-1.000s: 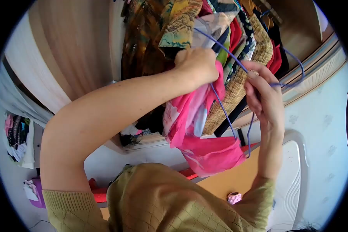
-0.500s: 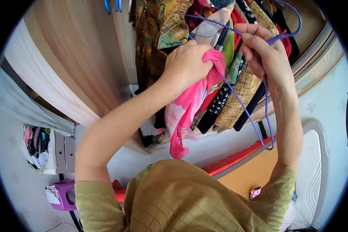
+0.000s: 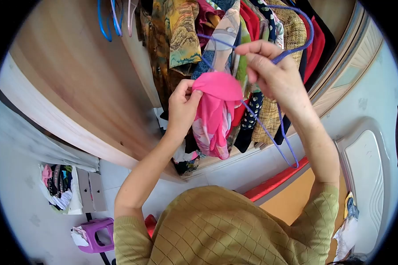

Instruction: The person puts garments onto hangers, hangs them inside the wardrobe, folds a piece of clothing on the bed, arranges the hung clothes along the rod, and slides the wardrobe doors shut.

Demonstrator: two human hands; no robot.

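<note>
The left hand point(image 3: 184, 106) has slid leftward, thumb and fingers now pinching the left edge of the pink scarf point(image 3: 216, 112). The scarf drapes over the purple hanger point(image 3: 292, 51), right of those fingertips; the right hand point(image 3: 272, 73) clasps the hanger's neck.

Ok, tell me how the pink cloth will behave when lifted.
Likely floppy: the pink cloth hangs in loose folds on the purple hanger. Probably light, as the left hand pinches just one edge. Possibly slippery, since its surface looks smooth.
</note>
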